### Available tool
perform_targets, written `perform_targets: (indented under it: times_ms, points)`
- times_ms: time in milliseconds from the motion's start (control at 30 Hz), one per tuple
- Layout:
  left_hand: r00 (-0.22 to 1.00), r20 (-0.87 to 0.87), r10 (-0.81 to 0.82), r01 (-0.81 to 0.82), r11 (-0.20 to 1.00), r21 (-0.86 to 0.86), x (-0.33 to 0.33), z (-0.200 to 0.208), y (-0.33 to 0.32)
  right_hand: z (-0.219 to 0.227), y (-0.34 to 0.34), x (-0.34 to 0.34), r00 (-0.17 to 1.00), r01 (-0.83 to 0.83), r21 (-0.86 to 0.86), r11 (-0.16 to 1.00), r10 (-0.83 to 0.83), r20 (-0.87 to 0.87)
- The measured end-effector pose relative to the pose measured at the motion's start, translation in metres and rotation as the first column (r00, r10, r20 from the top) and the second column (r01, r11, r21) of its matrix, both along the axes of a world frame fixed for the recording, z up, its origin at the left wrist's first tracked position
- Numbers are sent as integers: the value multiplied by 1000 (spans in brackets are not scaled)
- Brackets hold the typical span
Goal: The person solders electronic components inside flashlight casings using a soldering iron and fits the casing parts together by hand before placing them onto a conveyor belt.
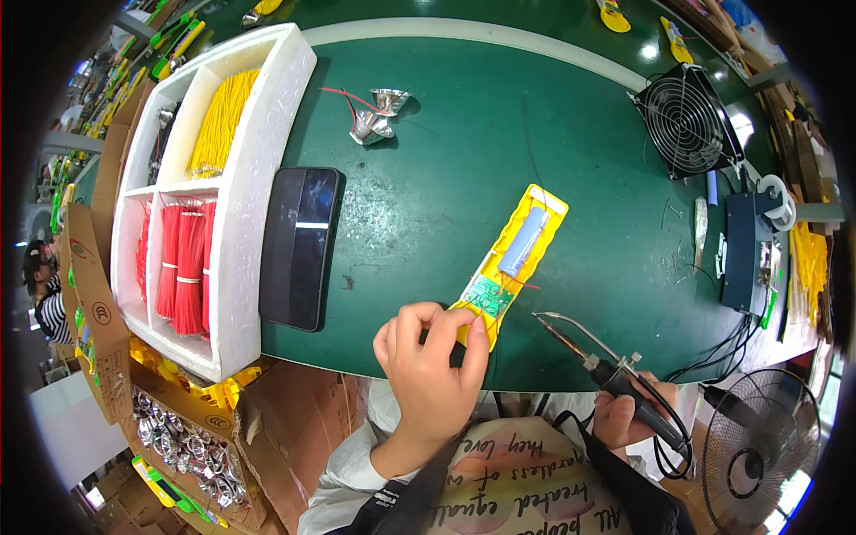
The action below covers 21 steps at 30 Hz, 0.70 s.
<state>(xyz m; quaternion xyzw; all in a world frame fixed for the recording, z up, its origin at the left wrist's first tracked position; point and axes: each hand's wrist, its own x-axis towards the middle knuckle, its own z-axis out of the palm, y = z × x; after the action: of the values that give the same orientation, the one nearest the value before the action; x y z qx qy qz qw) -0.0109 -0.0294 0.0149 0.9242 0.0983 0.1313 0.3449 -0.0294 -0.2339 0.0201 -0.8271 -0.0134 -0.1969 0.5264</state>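
Note:
A long yellow plastic casing (548,212) lies slantwise on the green table, its lower end close to me. Inside it sit a blue cylindrical battery (523,241) and a small green circuit board (489,296), with a thin red wire reaching out to the right. My left hand (432,366) is closed in a pinch over the casing's near end, beside the board; what lies between thumb and forefinger is too small to make out. At the table's front edge my right hand (635,415) grips a soldering iron (620,382) with a curved metal feed tube. Its tip points at the casing without touching it.
A white foam box (276,116) with bundled yellow and red wires stands left, beside a black phone (301,250). Two silver reflector cups (373,125) lie farther back. At right are a square black fan (687,120), a blue soldering station (747,254) and a round fan (758,446).

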Motion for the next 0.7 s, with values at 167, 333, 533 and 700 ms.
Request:
perform_targets:
  times_ms: [167,333,533,700]
  points:
    - [997,64,-38,40,999,-37,10,20,-2,-8,-22,9,984,68,130,989,-88,155]
    - [968,-169,-185,218,953,208,39,32,-7,-8,-40,36,947,71,273,959,-151,284]
    - [968,-125,-217,247,909,337,106,90,35,-7,-52,57,916,266,311,912,-340,213]
    - [985,45,-166,122,858,498,257,108,63,-27,-61,59,928,273,382,883,-346,135]
